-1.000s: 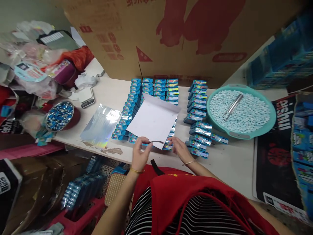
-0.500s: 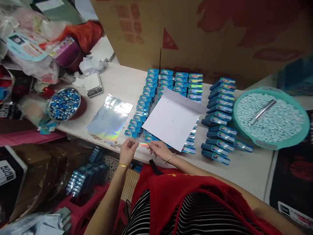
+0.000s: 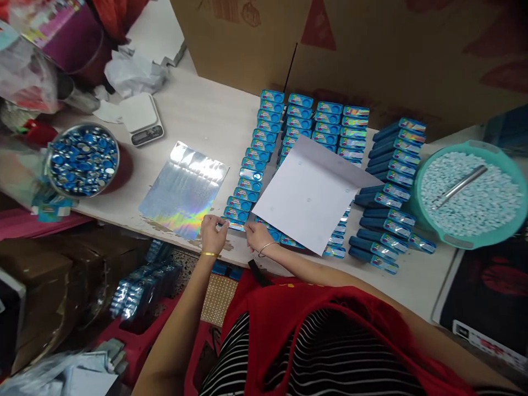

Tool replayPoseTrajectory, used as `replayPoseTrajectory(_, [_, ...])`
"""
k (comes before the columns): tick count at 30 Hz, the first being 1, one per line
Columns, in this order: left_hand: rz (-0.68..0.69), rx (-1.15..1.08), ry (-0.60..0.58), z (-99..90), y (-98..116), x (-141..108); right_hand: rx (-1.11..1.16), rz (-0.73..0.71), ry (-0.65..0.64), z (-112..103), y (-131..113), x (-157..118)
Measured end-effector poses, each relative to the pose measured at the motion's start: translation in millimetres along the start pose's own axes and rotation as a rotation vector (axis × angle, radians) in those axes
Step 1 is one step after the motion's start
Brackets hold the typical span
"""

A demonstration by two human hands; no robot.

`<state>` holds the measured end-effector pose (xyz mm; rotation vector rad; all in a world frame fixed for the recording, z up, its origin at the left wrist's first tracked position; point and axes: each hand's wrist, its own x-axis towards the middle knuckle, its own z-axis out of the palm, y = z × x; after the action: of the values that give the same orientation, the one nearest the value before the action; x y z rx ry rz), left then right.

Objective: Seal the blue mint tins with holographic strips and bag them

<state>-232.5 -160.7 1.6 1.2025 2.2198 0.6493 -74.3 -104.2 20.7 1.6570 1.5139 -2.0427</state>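
Hands at the front edge of a counter (image 3: 206,104), head view. At lower centre of the frame, the left hand (image 3: 213,235) pinches one end of a narrow shiny strip (image 3: 236,225) between thumb and fingers. The right hand (image 3: 259,236) has its fingertips drawn together at the strip's other end; from here I cannot tell whether they grip it or only touch it. The strip spans the gap between the hands, at the near end of the leftmost row of blue boxes (image 3: 256,155).

Centre: a white sheet (image 3: 309,192) lies across parts of the neighbouring rows. Left of centre: a silvery sheet (image 3: 183,192) lies flat, rainbow-tinted at its lower corner. Left: a round bowl (image 3: 124,168) holds blue and silver pieces (image 3: 82,157), with a white scale (image 3: 140,116) at its upper right. Right of centre: a separate column of boxes (image 3: 398,166) stands beside a turquoise basin (image 3: 474,242) filled with pale pieces (image 3: 495,209), a metal tube (image 3: 461,187) resting on them. Top: a large cardboard panel (image 3: 247,55) closes off the rear.
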Motion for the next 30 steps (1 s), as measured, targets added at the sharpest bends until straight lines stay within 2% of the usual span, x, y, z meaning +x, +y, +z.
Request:
replayPoseTrajectory(9, [0.076, 0.069, -0.006, 2.7, -5.6, 5.5, -0.109, 0.028, 0.022, 1.1, -6.7, 3.7])
replayPoseTrajectory(14, [0.056, 0.069, 0.012, 7.7, -9.1, 3.1, -0.137, 0.060, 0.019, 0.4, -13.0, 4.0])
replayPoseTrajectory(18, [0.010, -0.028, 0.053, 13.6, -12.9, -0.8, -0.137, 0.089, 0.016, 2.9, -8.6, 7.7])
replayPoseTrajectory(21, [-0.100, -0.174, 0.093, 17.2, -17.9, -1.4, -0.080, 0.141, 0.009, 8.4, -2.8, 2.4])
replayPoseTrajectory(23, [-0.212, -0.296, 0.073, 18.6, -20.8, 0.7, 0.008, 0.159, -0.032, 13.3, -1.0, -4.2])
replayPoseTrajectory(28, [-0.573, -0.533, -0.159, 15.4, -21.1, 12.6, 0.208, 0.159, -0.158, 23.0, -5.8, -7.4])
replayPoseTrajectory(30, [-0.639, -0.539, -0.234, 10.6, -20.2, 16.3, 0.204, 0.189, -0.193, 25.4, -10.0, -3.4])
